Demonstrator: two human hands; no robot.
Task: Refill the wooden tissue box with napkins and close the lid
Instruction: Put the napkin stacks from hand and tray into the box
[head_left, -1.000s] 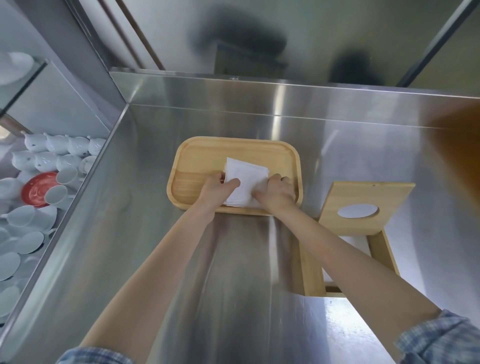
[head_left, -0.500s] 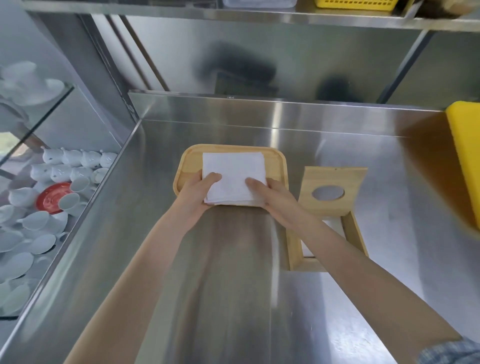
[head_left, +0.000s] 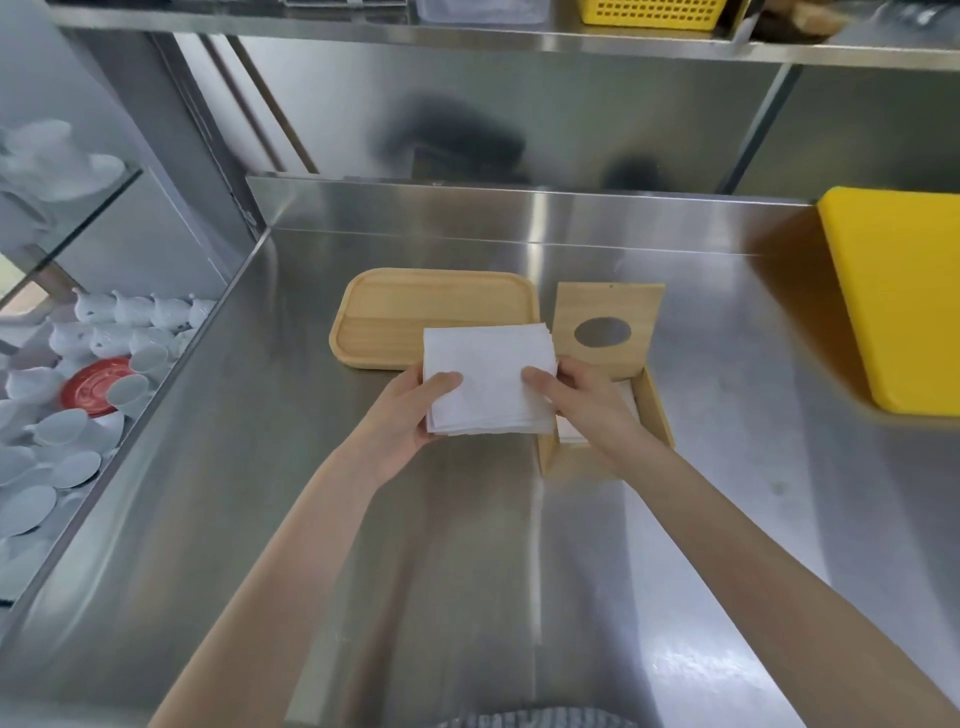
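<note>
White, soft napkins (head_left: 488, 382) form a square stack at frame centre, pinched at its sides by the left hand (head_left: 410, 415) and right hand (head_left: 584, 402), just left of the open wooden tissue box (head_left: 654, 415). Its holed lid (head_left: 608, 325) stands upright. Best keep edges squared and lower flat.

Bare forearms, striped garment (head_left: 535, 719) below

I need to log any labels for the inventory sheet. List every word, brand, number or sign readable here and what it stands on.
None: no readable text anywhere.
The napkins, wooden tissue box, its lid, wooden tray, yellow board and yellow basket all show blank surfaces.
</note>
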